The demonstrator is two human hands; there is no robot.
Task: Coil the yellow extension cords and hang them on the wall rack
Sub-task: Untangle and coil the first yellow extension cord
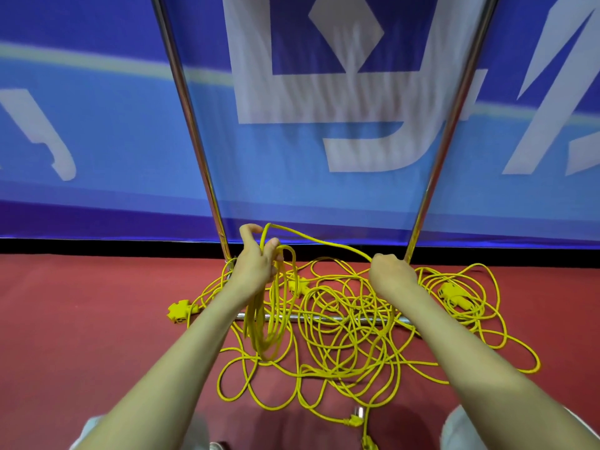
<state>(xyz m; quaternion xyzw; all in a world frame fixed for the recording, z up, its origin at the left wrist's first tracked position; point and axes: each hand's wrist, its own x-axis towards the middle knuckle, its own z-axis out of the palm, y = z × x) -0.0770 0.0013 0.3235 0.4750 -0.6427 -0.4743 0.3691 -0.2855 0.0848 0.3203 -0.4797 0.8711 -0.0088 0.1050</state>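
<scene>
Left hand [256, 264], fingers clenched round a hanging coil [259, 332]; right hand [394, 271] grips the strand [324, 244] between them. Tangled cords [350, 345] sprawl below; open floor [97, 303] lies to the left.

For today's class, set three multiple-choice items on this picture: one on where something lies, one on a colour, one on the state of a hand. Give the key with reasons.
1. Where does the loose cord tangle lie?
A. on a table
B. on the floor, across the rack's bottom bar
C. draped over a chair

2. What colour is the floor?
A. green
B. grey
C. red

3. What is the left hand doing?
A. gripping hanging cord loops
B. lying flat on the floor
C. holding a hammer

Key:
1 B, the tangle spreads over floor and bar.
2 C, the surface is plainly red.
3 A, its fingers curl round the loops, while the right hand holds the strand running off them.
</scene>
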